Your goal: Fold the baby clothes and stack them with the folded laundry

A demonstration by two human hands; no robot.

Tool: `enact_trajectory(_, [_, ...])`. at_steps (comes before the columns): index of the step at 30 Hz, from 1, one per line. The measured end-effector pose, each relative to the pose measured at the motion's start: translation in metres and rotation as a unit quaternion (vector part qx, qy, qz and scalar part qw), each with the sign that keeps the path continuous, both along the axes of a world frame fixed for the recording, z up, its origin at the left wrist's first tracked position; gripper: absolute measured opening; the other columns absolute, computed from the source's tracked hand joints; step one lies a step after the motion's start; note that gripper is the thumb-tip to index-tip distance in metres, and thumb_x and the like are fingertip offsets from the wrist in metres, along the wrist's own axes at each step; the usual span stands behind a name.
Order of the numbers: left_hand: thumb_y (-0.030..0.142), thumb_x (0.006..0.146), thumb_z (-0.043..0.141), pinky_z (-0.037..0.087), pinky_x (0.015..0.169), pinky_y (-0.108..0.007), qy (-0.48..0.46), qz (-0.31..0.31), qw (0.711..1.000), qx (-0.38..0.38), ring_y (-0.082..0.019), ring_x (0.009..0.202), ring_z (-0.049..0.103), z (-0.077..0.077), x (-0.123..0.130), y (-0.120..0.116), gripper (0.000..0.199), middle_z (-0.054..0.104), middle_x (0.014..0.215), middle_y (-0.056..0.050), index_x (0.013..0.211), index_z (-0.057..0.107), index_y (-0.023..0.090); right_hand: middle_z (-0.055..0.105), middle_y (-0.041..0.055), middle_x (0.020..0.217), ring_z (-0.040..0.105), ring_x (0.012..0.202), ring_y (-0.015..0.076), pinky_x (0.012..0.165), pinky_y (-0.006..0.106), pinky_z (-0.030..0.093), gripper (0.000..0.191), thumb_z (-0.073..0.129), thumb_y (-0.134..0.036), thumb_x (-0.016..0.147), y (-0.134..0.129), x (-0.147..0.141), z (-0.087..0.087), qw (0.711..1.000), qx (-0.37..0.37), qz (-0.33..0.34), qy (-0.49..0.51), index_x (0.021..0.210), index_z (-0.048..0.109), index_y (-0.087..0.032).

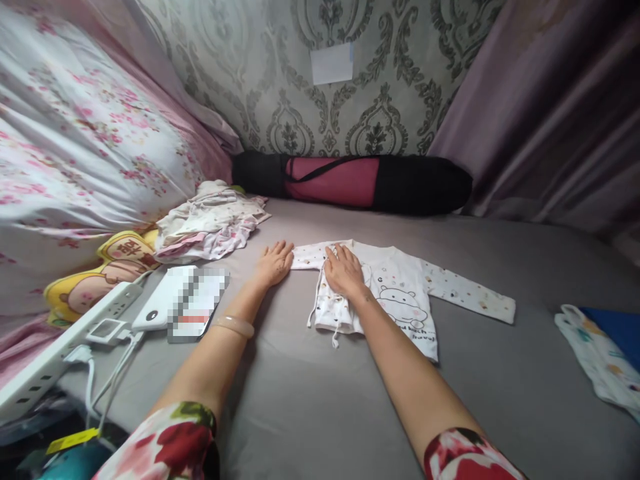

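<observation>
A small white baby shirt (pixel 395 267) lies spread on a grey sheet, with a cartoon animal and lettering printed on its front. Its spotted right-hand sleeve stretches out to the side, while the left-hand side is folded inward with its ties showing. My left hand (pixel 275 263) rests flat on the sheet at the cuff of the left-hand sleeve, touching it, fingers extended. On the folded part of the shirt, near the shoulder, my right hand (pixel 344 272) presses flat with its fingers out. Whatever lies directly beneath both palms is hidden.
Left of my hands are a pile of baby clothes (pixel 213 220), a yellow cartoon cushion (pixel 117 263), a white power strip (pixel 55 353) with cables, and a white device (pixel 163 300). A black and pink long bag (pixel 335 181) lies along the wall. Folded cloth (pixel 597 353) sits far right.
</observation>
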State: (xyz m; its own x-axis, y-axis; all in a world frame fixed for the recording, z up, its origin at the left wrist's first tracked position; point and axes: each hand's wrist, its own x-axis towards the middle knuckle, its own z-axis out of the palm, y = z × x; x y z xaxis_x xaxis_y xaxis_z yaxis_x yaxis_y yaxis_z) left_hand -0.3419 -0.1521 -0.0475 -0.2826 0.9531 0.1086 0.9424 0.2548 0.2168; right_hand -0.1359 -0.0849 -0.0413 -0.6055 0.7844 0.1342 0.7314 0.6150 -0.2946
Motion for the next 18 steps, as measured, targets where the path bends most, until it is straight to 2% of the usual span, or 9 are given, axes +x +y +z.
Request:
enact_trajectory(3, [0.029, 0.097, 0.030, 0.029, 0.111, -0.040, 0.036, 0.020, 0.996, 0.079, -0.026, 0.131, 0.044, 0.001, -0.004, -0.008, 0.045, 0.046, 0.144, -0.018, 0.135, 0.047, 0.011, 0.030, 0.0104, 0.157, 0.023, 0.144, 0.0264, 0.117, 0.041, 0.017, 0.052, 0.028, -0.032, 0.099, 0.001, -0.001, 0.002, 1.000, -0.015, 0.008, 0.005, 0.148, 0.039, -0.019])
enact_trajectory(6, [0.029, 0.097, 0.033, 0.034, 0.106, -0.039, 0.080, 0.024, 0.988, 0.131, -0.029, 0.124, 0.047, 0.005, 0.004, -0.014, 0.041, 0.049, 0.137, -0.019, 0.128, 0.052, 0.012, 0.031, 0.0097, 0.157, 0.024, 0.145, 0.0245, 0.117, 0.040, 0.017, 0.052, 0.029, -0.033, 0.100, 0.007, -0.002, 0.011, 0.997, -0.074, 0.015, 0.023, 0.148, 0.040, -0.017])
enact_trajectory(9, [0.029, 0.098, 0.031, 0.039, 0.096, -0.038, 0.087, 0.025, 0.991, 0.100, -0.028, 0.112, 0.053, 0.011, 0.010, -0.019, 0.036, 0.058, 0.120, -0.017, 0.113, 0.060, 0.016, 0.042, 0.0086, 0.151, 0.036, 0.139, 0.0164, 0.114, 0.031, 0.026, 0.050, 0.026, -0.025, 0.100, 0.016, 0.005, 0.030, 0.987, -0.135, 0.015, 0.088, 0.145, 0.043, -0.013])
enact_trajectory(13, [0.027, 0.095, 0.038, 0.043, 0.083, -0.030, 0.063, 0.044, 0.997, 0.011, -0.024, 0.099, 0.059, 0.027, 0.013, -0.020, 0.027, 0.064, 0.106, -0.013, 0.098, 0.064, 0.019, 0.061, 0.0102, 0.132, 0.056, 0.120, 0.0175, 0.103, 0.029, 0.039, 0.043, 0.040, -0.019, 0.091, 0.015, 0.040, 0.054, 0.974, -0.104, -0.014, 0.199, 0.129, 0.059, -0.012])
enact_trajectory(16, [0.024, 0.091, 0.044, 0.043, 0.082, -0.030, 0.023, 0.068, 0.997, -0.011, -0.023, 0.094, 0.060, 0.047, 0.028, -0.020, 0.022, 0.067, 0.100, -0.012, 0.093, 0.065, 0.017, 0.072, 0.0078, 0.105, 0.065, 0.097, 0.0174, 0.089, 0.027, 0.046, 0.032, 0.047, -0.021, 0.088, 0.000, 0.074, 0.057, 0.973, -0.130, 0.002, 0.189, 0.109, 0.070, -0.012])
enact_trajectory(18, [0.023, 0.091, 0.045, 0.043, 0.082, -0.029, -0.019, 0.050, 0.998, 0.033, -0.023, 0.094, 0.060, 0.060, 0.051, -0.022, 0.022, 0.068, 0.097, -0.011, 0.093, 0.065, 0.016, 0.073, 0.0053, 0.093, 0.065, 0.088, 0.0167, 0.081, 0.024, 0.046, 0.025, 0.051, -0.021, 0.085, -0.014, 0.093, 0.054, 0.979, -0.147, 0.019, 0.139, 0.096, 0.072, -0.014])
